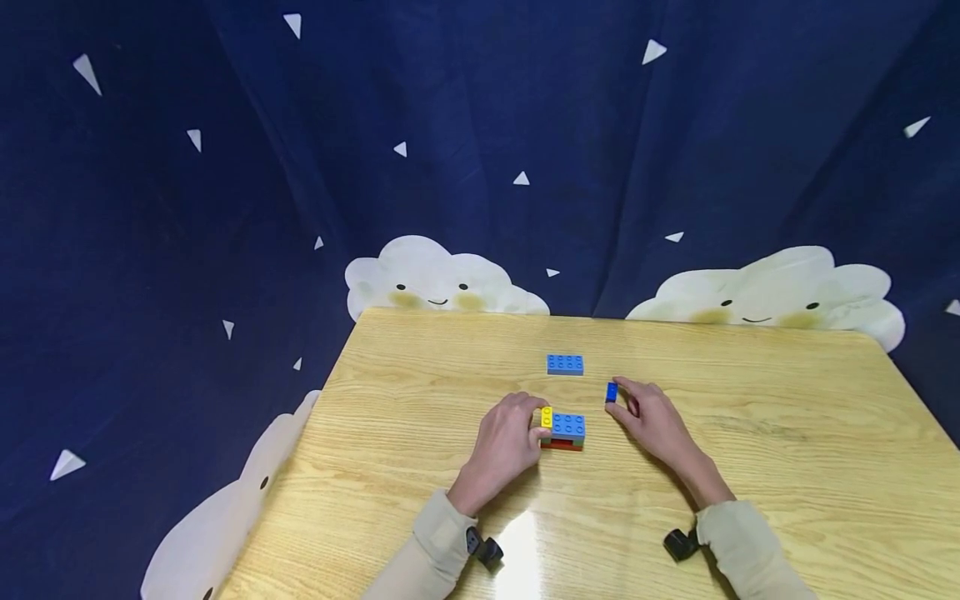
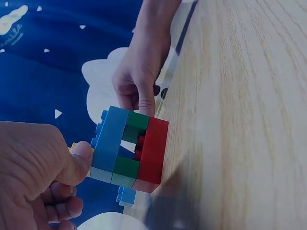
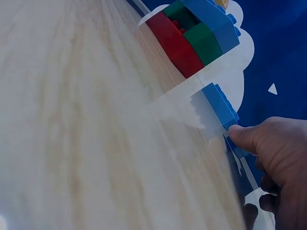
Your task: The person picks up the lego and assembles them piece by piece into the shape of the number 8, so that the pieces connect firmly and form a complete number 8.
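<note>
My left hand [image 1: 508, 427] pinches a small yellow brick [image 1: 547, 417] at the left end on top of a brick stack. Below the yellow brick is a long blue brick [image 2: 110, 139]; two green bricks [image 2: 126, 171], with a gap between them, join it to a red brick [image 2: 154, 155] at the bottom. To the right of the stack, my right hand [image 1: 651, 418] pinches a small dark blue brick [image 1: 612, 392] between thumb and fingertips. That brick is at or just above the table; exact contact cannot be told.
A loose blue brick [image 1: 565, 364] with two rows of studs lies on the wooden table [image 1: 420, 367] behind the stack. Beyond the table's far edge hangs a dark blue curtain [image 1: 480, 108] with white triangles and clouds.
</note>
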### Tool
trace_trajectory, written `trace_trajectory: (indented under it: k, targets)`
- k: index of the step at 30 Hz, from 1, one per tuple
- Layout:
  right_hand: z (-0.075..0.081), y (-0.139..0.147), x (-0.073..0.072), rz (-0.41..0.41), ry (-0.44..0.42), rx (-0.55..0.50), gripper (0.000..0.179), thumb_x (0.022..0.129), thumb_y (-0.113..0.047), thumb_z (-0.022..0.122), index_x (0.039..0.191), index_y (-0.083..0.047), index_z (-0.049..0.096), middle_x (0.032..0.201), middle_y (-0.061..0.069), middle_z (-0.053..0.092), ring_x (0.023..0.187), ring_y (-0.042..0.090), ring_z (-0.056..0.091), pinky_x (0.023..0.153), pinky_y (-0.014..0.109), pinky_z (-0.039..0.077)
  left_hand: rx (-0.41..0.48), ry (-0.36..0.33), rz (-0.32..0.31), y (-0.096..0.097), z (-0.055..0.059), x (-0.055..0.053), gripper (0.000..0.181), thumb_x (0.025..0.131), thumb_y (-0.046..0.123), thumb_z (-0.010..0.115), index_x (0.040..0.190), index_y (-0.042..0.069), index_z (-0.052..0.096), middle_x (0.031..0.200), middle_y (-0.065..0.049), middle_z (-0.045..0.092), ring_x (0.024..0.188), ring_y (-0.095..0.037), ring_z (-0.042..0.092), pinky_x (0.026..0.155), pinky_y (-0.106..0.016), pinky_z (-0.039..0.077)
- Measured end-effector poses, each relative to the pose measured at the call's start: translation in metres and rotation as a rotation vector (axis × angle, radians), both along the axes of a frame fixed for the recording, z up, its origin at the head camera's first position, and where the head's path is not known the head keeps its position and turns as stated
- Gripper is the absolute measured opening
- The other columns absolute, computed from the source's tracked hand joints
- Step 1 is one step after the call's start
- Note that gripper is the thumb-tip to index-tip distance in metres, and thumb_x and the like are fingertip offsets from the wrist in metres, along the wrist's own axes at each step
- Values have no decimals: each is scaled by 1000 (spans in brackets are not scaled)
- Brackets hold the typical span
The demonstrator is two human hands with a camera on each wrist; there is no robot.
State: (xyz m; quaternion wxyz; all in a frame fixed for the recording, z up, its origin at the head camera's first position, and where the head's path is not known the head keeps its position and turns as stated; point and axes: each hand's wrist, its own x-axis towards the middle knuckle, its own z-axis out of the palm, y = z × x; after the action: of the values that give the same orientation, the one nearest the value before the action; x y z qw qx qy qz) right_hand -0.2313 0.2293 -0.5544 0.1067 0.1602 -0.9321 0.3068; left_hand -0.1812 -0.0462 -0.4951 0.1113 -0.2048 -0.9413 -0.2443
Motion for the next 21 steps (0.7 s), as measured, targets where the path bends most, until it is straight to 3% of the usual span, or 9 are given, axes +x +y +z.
trace_trajectory:
  k: [9,17,21]
  targets:
    - [0,2,-3,-3,40,31,46,95,-20,79,132,4,67,77,1,48,71,17,39,63,31,30,8,-7,-4,0,0,-1,33,86,20,87,116,9,77,101,-1,72,91,-16,66,73,-28,56]
    - [0,4,-3,2,59,28,41,95,-21,79,126,3,70,79,1,50,71,17,40,64,31,31,23,-28,-13,-1,0,-1,32,87,18,86,117,8,77,89,3,62,76,-9,51,63,-21,46]
    - [1,3,-2,-4,50,30,41,94,-22,80,126,3,70,83,3,52,74,18,41,67,33,31,24,-29,-10,-1,0,-1,32,87,18,86,117,8,77,88,3,60,75,-8,50,62,-20,45]
